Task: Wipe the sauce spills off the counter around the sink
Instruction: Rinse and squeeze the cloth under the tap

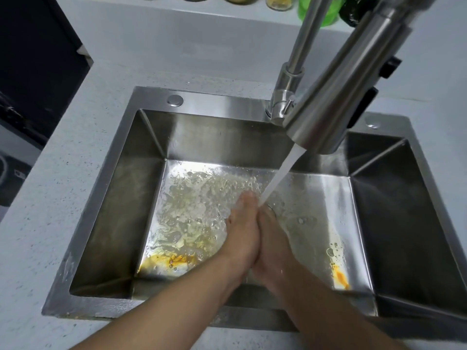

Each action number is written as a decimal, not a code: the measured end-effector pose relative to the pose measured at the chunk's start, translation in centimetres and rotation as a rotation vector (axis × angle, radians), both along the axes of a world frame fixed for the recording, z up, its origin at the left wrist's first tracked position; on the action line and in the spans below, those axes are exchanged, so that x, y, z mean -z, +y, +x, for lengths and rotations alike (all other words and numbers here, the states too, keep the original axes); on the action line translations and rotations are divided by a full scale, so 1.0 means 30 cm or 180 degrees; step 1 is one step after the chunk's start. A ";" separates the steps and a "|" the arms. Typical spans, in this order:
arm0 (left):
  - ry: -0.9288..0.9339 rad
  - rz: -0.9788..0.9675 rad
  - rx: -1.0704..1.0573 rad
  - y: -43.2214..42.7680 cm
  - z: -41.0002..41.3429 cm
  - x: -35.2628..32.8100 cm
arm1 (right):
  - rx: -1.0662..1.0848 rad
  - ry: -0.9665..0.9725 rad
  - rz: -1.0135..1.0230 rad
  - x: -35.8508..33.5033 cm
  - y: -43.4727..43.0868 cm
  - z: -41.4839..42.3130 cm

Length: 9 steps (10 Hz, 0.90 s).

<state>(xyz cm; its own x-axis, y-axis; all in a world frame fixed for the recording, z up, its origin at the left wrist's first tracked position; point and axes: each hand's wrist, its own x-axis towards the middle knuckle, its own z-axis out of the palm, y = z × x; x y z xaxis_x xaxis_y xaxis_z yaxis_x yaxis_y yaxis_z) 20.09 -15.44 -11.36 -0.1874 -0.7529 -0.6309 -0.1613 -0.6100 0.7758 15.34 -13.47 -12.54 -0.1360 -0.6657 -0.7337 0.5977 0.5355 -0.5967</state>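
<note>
Head view recorded the left hand and right hand pressed palm to palm, fingers straight and together, under the stream in the sink; no sauce showed on the visible counter, so wiping was judged largely complete, with orange residue left on the basin floor.

The counter is pale grey-white with fine dark speckles, and the steel sink is brushed silver-grey, with an orange-yellow sauce smear at lower left of its floor and a smaller orange streak at lower right. The faucet spray head is matte silver with black buttons; its water stream is white. Along the top edge, jars show yellow contents beside a bright green bottle.
</note>
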 end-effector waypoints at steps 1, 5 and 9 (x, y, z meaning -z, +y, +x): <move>-0.0778 -0.0939 0.0556 -0.063 -0.008 -0.040 | 0.0213 -0.0140 -0.0092 0.039 -0.018 -0.070; 0.0144 -0.1761 0.1634 -0.510 -0.058 -0.317 | 0.0438 -0.0756 0.0138 -0.013 -0.022 -0.111; 0.0318 -0.1583 0.1213 -0.476 -0.061 -0.237 | 0.0565 -0.0041 0.0086 0.010 -0.047 -0.142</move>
